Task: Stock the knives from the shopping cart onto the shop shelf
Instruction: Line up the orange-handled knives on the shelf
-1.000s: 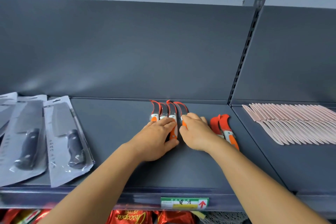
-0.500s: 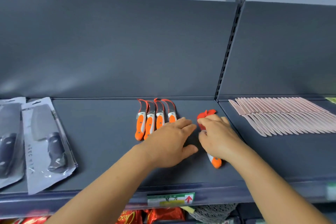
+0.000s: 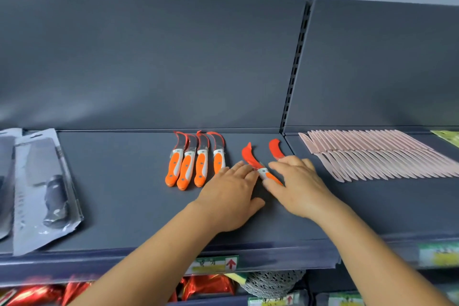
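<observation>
Your right hand [image 3: 295, 181] lies over the handle of a curved knife [image 3: 258, 165], fingers [image 3: 285, 166] fairly straight and pressing rather than wrapped round it, thumb low against the orange grip; your left hand [image 3: 231, 194] is flat on the shelf [image 3: 124, 194], fingers extended, their tips touching the same knife near its white collar. So neither hand has a clamped hold: the knife is pinned and steered between two sets of straight fingers. That is the first risk, in my judgement: pushed sideways like this, it could pivot under your fingertips and swing its red-sheathed blade into the row of four knives [image 3: 196, 161] just to the left, knocking them out of line. The red cover looks like a thin slip-on guard; if it rides off as you slide, your left fingertips sit right beside the edge. A second red-sheathed knife [image 3: 275, 149] pokes out from beneath your right hand, handle hidden, and I cannot tell whether you are touching it; dragging your palm left could carry it along and cross the two. Further right, the pink knives [image 3: 372, 154] lie fanned closely together, near your right wrist, so a wide elbow sweep would scatter them. On the far left the packaged cleavers [image 3: 44, 181] are well apart and safe.
</observation>
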Motion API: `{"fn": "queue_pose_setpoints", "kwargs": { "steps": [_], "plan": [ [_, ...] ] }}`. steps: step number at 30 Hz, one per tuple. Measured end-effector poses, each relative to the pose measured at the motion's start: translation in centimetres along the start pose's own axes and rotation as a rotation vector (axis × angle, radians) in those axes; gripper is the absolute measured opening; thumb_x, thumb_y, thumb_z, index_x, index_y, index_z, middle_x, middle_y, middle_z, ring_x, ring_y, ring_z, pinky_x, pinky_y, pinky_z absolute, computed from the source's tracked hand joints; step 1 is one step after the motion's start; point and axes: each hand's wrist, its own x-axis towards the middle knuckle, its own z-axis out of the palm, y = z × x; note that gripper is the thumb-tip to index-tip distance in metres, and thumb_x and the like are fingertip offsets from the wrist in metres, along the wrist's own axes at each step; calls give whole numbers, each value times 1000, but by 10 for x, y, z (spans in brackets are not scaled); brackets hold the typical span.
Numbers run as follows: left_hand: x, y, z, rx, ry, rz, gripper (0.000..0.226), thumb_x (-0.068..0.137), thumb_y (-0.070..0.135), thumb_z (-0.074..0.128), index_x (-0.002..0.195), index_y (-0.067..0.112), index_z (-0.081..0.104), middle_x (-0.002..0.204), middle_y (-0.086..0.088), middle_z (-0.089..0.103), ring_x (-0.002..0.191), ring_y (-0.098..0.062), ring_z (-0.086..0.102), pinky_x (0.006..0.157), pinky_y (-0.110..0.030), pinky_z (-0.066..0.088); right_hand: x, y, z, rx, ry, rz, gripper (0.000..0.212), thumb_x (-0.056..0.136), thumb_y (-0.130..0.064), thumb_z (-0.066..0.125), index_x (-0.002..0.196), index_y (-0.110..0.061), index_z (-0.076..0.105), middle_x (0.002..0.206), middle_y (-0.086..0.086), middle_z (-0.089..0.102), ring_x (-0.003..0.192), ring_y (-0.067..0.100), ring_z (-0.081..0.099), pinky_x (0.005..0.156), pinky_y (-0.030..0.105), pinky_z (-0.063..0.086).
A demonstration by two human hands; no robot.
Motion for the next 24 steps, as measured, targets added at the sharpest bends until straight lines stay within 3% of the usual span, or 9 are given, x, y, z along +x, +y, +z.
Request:
{"fn": "queue_pose_setpoints", "kwargs": {
  "steps": [3, 6, 8, 10, 12, 14, 16, 19, 24],
  "plan": [
    [-3, -14, -2, 27, 51, -87, 60, 99, 42, 35, 150, 16, 17, 159, 0, 12, 147, -18, 6, 117, -31, 6, 2, -8, 7, -57, -28, -84, 31, 93, -30, 53, 123, -22, 51, 120, 4, 47, 128, 27, 34, 88, 31, 37],
    [-4, -32, -7, 57, 68, -177, 56, 100, 41, 33, 148, 15, 23, 157, -2, 18, 145, -20, 12, 113, -30, 7, 10, -16, 8, -90, 32, -48, 9, 91, -13, 46, 93, -22, 47, 96, 4, 46, 108, 29, 48, 68, 31, 37],
    [-6, -38, -10, 63, 57, -177, 50, 100, 41, 33, 143, 17, 33, 151, 1, 29, 138, -19, 23, 105, -28, 9, 22, -18, 13, -62, 67, 8, 12, 90, -13, 43, 84, -22, 37, 92, 3, 48, 85, 31, 48, 63, 33, 39],
    [-7, -39, -11, 59, 50, -166, 44, 99, 40, 34, 137, 19, 39, 143, 5, 36, 129, -19, 33, 95, -27, 11, 33, -23, 16, 63, 103, 92, 13, 93, -26, 41, 82, -28, 34, 89, -2, 50, 75, 32, 48, 62, 36, 44],
    [-7, -40, -11, 30, 31, -172, 43, 99, 39, 37, 137, 18, 40, 142, 5, 36, 124, -21, 39, 95, -28, 15, 40, -31, 16, 176, 106, 172, 24, 95, -53, 30, 90, -32, 40, 90, -4, 53, 81, 32, 54, 71, 40, 49],
    [-5, -40, -11, 6, 16, -169, 44, 99, 38, 39, 137, 16, 41, 142, 4, 36, 121, -22, 44, 99, -29, 24, 47, -41, 14, 240, 80, 207, 43, 94, -63, 23, 103, -29, 48, 90, -2, 56, 87, 30, 55, 78, 34, 45],
    [-3, -42, -11, -6, 5, -167, 45, 98, 38, 40, 137, 15, 42, 142, 3, 36, 120, -23, 45, 99, -29, 28, 54, -53, 13, 272, 81, 202, 39, 99, -48, 30, 115, -19, 52, 99, 4, 58, 89, 31, 55, 75, 30, 41],
    [-3, -45, -10, 3, 7, -169, 42, 97, 40, 42, 133, 17, 45, 139, 5, 38, 116, -23, 46, 95, -30, 28, 68, -62, 20, 283, 75, 218, 31, 98, -26, 43, 126, -14, 51, 124, 13, 52, 108, 33, 55, 80, 31, 42],
    [-2, -52, -9, -21, 22, -127, 43, 96, 42, 44, 132, 17, 47, 137, 3, 41, 114, -22, 46, 96, -30, 31, 70, -64, 25, 154, 1, 154, 29, 95, -24, 43, 119, -15, 54, 125, 13, 54, 109, 34, 53, 76, 30, 40]
  ]
}}
